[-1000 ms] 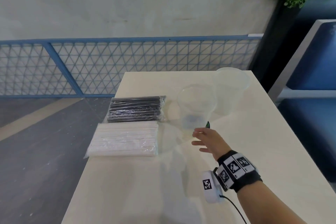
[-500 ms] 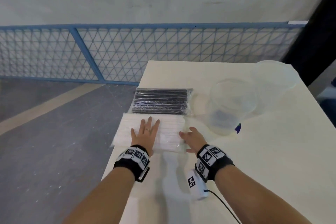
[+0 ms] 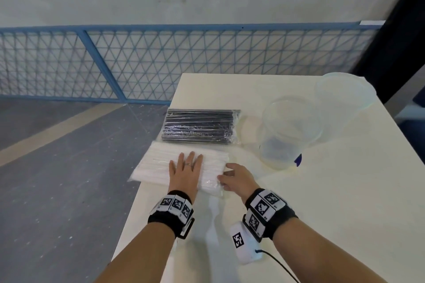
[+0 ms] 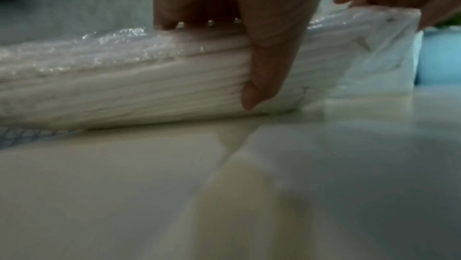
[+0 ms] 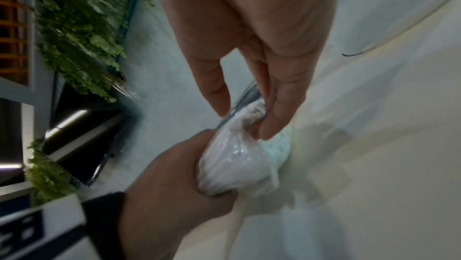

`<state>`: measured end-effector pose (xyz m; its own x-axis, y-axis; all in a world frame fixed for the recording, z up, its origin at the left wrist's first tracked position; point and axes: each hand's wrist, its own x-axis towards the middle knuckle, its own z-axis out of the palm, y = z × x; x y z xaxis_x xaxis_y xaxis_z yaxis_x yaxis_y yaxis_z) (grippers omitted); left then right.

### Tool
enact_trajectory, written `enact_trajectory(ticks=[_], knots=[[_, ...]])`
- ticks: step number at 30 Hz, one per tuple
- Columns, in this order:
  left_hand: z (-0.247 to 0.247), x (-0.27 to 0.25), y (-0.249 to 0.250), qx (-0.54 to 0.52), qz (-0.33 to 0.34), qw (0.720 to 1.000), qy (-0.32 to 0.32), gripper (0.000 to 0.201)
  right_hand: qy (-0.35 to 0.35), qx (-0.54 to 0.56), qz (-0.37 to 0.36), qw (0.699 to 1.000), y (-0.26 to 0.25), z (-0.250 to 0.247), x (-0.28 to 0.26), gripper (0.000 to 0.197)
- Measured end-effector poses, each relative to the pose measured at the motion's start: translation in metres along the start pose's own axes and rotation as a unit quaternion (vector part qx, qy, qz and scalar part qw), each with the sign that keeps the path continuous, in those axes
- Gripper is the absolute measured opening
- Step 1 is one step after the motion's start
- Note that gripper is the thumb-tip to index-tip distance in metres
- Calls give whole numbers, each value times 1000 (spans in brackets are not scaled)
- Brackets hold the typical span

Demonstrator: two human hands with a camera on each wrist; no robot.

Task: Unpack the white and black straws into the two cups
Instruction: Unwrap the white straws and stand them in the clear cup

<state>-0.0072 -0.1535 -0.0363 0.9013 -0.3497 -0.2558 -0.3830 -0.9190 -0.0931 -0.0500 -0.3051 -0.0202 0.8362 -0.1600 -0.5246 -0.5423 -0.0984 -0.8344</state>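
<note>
The white straw pack point(image 3: 158, 165) lies in clear wrap at the table's left edge. My left hand point(image 3: 186, 170) rests over its top, fingers straight, while the thumb point(image 4: 269, 57) wraps down the near side and squeezes the pack point(image 4: 124, 90). My right hand point(image 3: 234, 179) pinches the loose wrap at the right end of the pack point(image 5: 234, 157) between thumb and fingertips. Just behind it lies the black straw pack point(image 3: 197, 126), untouched. Two clear plastic cups stand upright to the right, one nearer point(image 3: 289, 128) and one at the far corner point(image 3: 345, 96).
The cream table point(image 3: 322, 213) drops off right beside the white pack on the left. A small blue object point(image 3: 298, 159) sits at the near cup's base. A blue mesh fence point(image 3: 138, 62) runs behind the table, above grey floor.
A second ago only my right hand hovered near the cup. Both hands have since come onto the white straw pack, and my right fingers have closed on its end wrap.
</note>
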Motion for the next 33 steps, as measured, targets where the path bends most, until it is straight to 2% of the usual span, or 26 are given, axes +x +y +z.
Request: enact_trajectory(ticks=[4,8,12,16,22,26,29,33], knots=[[-30,-5,-3,-80,21,996,33,68,7,-12,-71,997,-8,-13,-20,56],[-70,-20,1,-210,29,975,69,60,30,55,-152,986,-21,-30,-43,53],[-95,-42,11,-336,37,933,120,56,80,42,-244,966,-28,-43,-57,58],[-105,-56,18,-448,69,881,136,49,103,34,-302,947,-28,-57,-71,80],[-107,-60,37,-560,96,818,88,44,91,104,-330,934,-22,-76,-90,75],[-107,-62,54,-626,116,771,25,63,166,48,-362,916,-24,-83,-98,61],[-100,-61,70,-673,94,733,31,78,191,-1,-377,906,-30,-86,-103,58],[-94,-59,79,-688,58,721,52,60,166,-1,-347,923,-31,-103,-107,64]])
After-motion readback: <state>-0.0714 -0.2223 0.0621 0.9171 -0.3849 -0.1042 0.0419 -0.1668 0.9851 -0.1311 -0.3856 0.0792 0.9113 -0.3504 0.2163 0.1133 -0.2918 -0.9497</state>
